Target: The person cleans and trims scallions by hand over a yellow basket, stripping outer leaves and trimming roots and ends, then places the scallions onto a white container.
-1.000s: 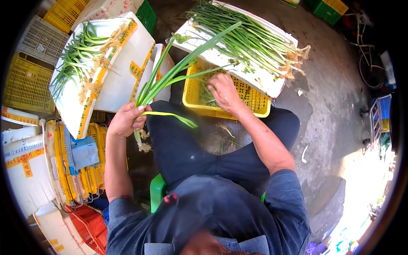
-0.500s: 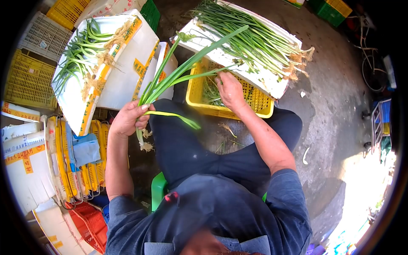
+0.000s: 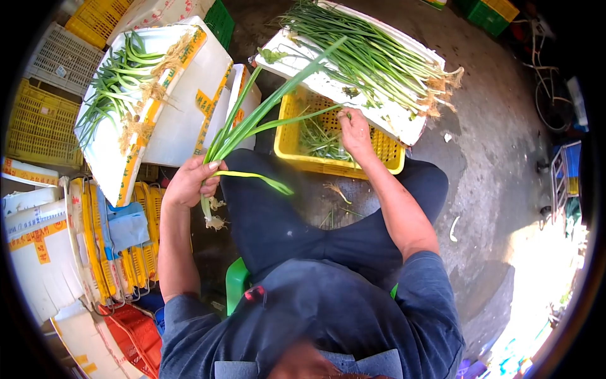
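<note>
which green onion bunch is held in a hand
The small green onion bunch in the left hand; the left pile and right pile lie on white foam.

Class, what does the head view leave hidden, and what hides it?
In the head view:
Gripped part of the green onions: behind fingers of the left hand.
Anything held by the right hand: behind that hand itself.
Part of the yellow basket: under the white foam slab.
Most of the green stool: under the seated person.
</note>
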`<state>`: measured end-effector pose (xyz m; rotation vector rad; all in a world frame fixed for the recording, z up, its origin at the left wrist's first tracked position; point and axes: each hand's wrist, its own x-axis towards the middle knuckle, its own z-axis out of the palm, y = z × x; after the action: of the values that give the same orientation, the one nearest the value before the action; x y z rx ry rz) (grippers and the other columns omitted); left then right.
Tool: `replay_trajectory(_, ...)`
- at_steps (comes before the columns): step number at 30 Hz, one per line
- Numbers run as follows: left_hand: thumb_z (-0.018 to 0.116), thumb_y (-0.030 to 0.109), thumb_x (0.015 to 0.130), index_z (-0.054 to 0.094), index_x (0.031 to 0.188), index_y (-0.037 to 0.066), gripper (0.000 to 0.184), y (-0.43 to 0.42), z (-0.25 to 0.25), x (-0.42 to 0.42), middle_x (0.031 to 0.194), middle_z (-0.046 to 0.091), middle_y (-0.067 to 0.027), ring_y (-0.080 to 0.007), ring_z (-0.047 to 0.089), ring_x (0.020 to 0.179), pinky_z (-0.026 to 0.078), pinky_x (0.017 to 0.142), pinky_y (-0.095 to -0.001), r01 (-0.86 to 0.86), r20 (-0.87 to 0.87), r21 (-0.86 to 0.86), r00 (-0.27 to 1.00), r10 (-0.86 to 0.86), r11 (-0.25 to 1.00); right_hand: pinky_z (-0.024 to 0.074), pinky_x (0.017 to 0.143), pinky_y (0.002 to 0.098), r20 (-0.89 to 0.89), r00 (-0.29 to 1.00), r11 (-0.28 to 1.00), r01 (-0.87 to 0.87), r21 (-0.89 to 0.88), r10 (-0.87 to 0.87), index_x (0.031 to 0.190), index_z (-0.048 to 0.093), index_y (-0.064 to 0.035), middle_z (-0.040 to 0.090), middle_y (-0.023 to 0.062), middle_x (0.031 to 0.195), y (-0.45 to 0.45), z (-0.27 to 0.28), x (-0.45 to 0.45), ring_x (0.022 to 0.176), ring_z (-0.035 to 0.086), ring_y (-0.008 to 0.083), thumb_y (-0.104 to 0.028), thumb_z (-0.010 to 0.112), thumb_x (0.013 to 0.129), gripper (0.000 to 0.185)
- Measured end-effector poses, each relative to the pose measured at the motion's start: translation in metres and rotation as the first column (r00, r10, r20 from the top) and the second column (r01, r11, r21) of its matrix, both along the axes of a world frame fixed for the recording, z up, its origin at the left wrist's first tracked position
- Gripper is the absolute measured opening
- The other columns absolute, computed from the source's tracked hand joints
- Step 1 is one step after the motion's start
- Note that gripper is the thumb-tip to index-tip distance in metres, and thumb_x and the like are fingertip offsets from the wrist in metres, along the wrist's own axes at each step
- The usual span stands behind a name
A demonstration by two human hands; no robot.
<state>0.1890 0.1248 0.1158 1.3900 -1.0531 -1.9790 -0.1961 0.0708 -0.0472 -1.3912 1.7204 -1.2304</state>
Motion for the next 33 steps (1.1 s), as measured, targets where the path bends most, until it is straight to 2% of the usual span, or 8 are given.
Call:
replay_trajectory(6,0.060,0.023,0.100,0.063,0.101,0.004,0.019,0.002,-0.004,-0.003,0.065,0.043,0.0038,-0.0060,0.035,0.051,0.029,0.047,-0.0223,-0.024,0.030,-0.006,0.999,0.024,1.000,0.0521,0.073,0.0461,-0.177,0.984,1.000,-0.021,-0.017,0.018,0.116,0.062,-0.0033,0.066,0.0244,0.082,0.016,0.048,-0.009,0.076,0.064,0.0441,-0.021,0.056,0.096,0.027)
replay_trajectory(10,0.061,0.023,0.099,0.063,0.101,0.003,0.020,0.000,-0.003,-0.003,0.066,0.043,0.0040,-0.0059,0.034,0.052,0.029,0.047,-0.0219,-0.010,0.000,0.001,1.000,0.010,1.000,0.0516,0.076,0.0471,-0.501,0.863,0.934,-0.229,-0.273,0.065,0.119,0.063,-0.0071,0.067,0.0201,0.102,0.006,0.022,-0.004,0.085,0.064,0.0412,-0.016,0.062,0.093,0.028)
replay_trajectory(20,0.061,0.021,0.098,0.063,0.100,0.003,0.019,0.003,-0.004,0.004,0.064,0.045,0.0036,-0.0056,0.037,0.051,0.030,0.046,-0.0218,0.044,0.196,0.023,0.980,-0.047,0.999,0.0542,0.071,0.0437,-0.587,0.788,0.975,-0.223,0.011,0.186,0.098,0.070,-0.0072,0.064,0.0190,0.099,0.000,-0.011,-0.004,0.078,0.066,0.0369,-0.016,0.057,0.094,0.016)
replay_trajectory(21,0.062,0.022,0.098,0.063,0.100,0.003,0.019,0.005,-0.005,0.005,0.065,0.045,0.0037,-0.0054,0.037,0.051,0.030,0.046,-0.0216,0.038,0.194,0.012,0.980,-0.039,0.999,0.0540,0.072,0.0428,-0.404,0.886,0.957,-0.130,0.258,0.229,0.101,0.071,-0.0042,0.067,0.0214,0.095,-0.006,0.000,-0.008,0.081,0.067,0.0358,-0.017,0.056,0.095,0.020)
replay_trajectory(24,0.061,0.024,0.099,0.062,0.101,0.001,0.022,0.009,0.002,0.006,0.066,0.046,0.0033,-0.0053,0.038,0.051,0.030,0.046,-0.0217,-0.051,0.224,-0.058,0.973,0.063,0.997,0.0520,0.081,0.0473,-0.259,0.958,0.983,-0.086,0.164,0.127,0.105,0.071,0.0027,0.071,0.0255,0.095,-0.015,-0.019,-0.035,0.087,0.068,0.0382,-0.033,0.059,0.095,0.039)
replay_trajectory(27,0.060,0.025,0.100,0.061,0.110,0.000,0.026,0.016,0.010,0.004,0.067,0.047,0.0015,-0.0078,0.040,0.051,0.033,0.049,-0.0225,-0.159,0.096,-0.138,0.980,0.173,0.977,0.0497,0.093,0.0459,-0.026,0.975,0.880,-0.189,0.435,0.221,0.119,0.067,0.0002,0.068,0.0257,0.112,-0.014,-0.005,-0.030,0.104,0.066,0.0367,-0.042,0.059,0.095,0.049)
replay_trajectory(31,0.061,0.026,0.099,0.053,0.122,-0.004,0.038,0.020,0.036,0.004,0.070,0.047,-0.0018,-0.0110,0.043,0.054,0.037,0.050,-0.0259,-0.193,-0.102,-0.258,0.980,0.172,0.947,0.0385,0.112,0.0401,-0.245,0.878,0.814,-0.231,0.533,0.410,0.142,0.051,-0.0038,0.048,0.0230,0.147,-0.022,-0.051,-0.030,0.136,0.046,0.0343,-0.047,0.056,0.096,0.064)
replay_trajectory(33,0.062,0.025,0.098,0.052,0.127,-0.005,0.043,0.022,0.052,0.008,0.073,0.046,-0.0018,-0.0106,0.042,0.055,0.036,0.050,-0.0261,-0.204,-0.190,-0.359,0.971,0.143,0.911,0.0397,0.110,0.0414,-0.324,0.876,0.848,-0.158,0.506,0.356,0.140,0.053,-0.0027,0.052,0.0238,0.142,-0.022,-0.074,-0.036,0.133,0.049,0.0365,-0.046,0.054,0.097,0.061)
